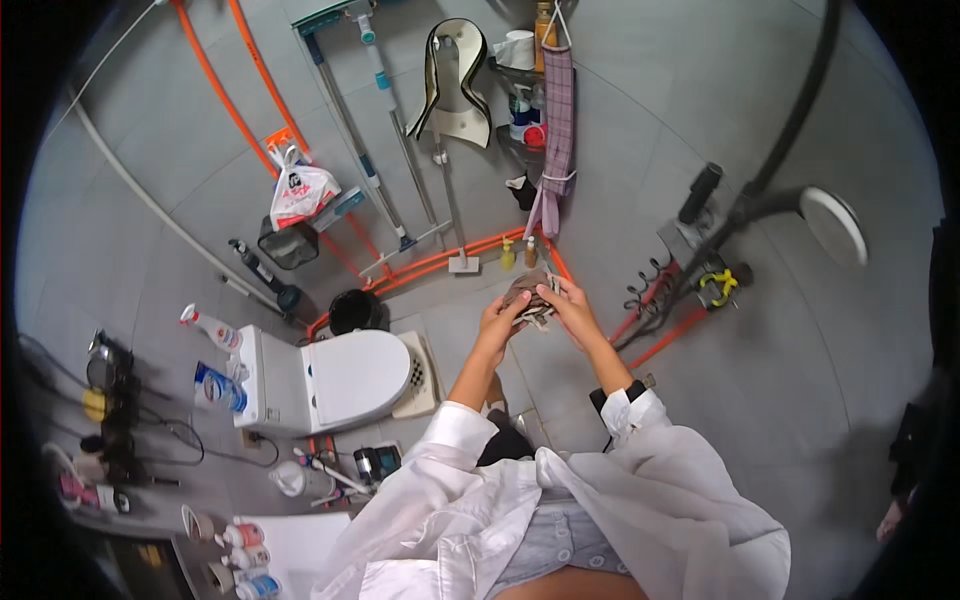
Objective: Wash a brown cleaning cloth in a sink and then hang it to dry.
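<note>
Both arms reach forward in white sleeves, and between the hands is a small crumpled cloth [533, 288], brown with pale strips or edges. My left hand [494, 327] is closed on its left side, thumb on top. On the other side my right hand [572, 309] grips it, with the thumb pressed over its upper face. Some pale ends of the cloth hang out below the fingers. The underside and the fingers beneath it are hidden. The bundle is held above the tiled floor, and neither hand touches anything else.
A white toilet [358, 378] stands at the left, with a spray bottle [212, 327] on its tank. A black bucket [357, 311] sits behind it. Mops [392, 120] lean on the far wall. A shower hose and head [833, 226] are at the right.
</note>
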The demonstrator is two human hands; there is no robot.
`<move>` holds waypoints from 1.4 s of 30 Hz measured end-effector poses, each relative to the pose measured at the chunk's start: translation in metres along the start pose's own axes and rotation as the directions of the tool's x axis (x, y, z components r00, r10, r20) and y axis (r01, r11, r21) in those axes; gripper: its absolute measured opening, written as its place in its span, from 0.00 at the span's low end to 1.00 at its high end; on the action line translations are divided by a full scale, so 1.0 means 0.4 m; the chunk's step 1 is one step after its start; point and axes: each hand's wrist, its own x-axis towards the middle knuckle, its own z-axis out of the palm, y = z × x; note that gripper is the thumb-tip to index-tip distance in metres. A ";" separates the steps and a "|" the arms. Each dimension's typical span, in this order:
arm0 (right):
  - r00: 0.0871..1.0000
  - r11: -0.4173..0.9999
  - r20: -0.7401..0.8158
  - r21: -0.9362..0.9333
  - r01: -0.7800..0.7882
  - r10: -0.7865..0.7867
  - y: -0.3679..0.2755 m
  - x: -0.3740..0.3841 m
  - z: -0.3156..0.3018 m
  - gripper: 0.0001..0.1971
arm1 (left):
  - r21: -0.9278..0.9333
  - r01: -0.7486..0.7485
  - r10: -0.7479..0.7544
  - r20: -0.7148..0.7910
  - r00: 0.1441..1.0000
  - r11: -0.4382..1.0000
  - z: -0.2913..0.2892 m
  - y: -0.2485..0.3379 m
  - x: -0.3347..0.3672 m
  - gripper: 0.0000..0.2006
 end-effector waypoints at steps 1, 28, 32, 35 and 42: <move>1.000 1.000 -0.011 -0.008 0.012 -0.012 0.003 0.061 0.004 0.26 | -0.003 -0.002 0.002 0.018 1.000 1.000 -0.022 0.027 0.056 0.24; 0.984 0.933 0.173 -0.347 0.099 -0.040 -0.144 1.022 0.363 0.06 | -0.195 -0.158 0.176 0.079 0.981 0.968 -0.372 0.520 0.762 0.23; 0.984 0.958 0.179 -0.285 0.027 0.026 -0.149 1.076 0.382 0.09 | -0.119 -0.261 0.263 -0.002 0.965 0.958 -0.382 0.587 0.787 0.22; 0.977 0.981 0.199 -0.190 -0.043 0.081 -0.168 1.129 0.377 0.08 | -0.111 -0.216 0.215 -0.015 0.976 0.970 -0.388 0.622 0.827 0.22; 0.889 0.969 0.443 0.146 -0.197 0.113 -0.154 1.252 0.351 0.13 | -0.066 -0.288 0.272 -0.187 0.944 0.955 -0.364 0.699 0.930 0.15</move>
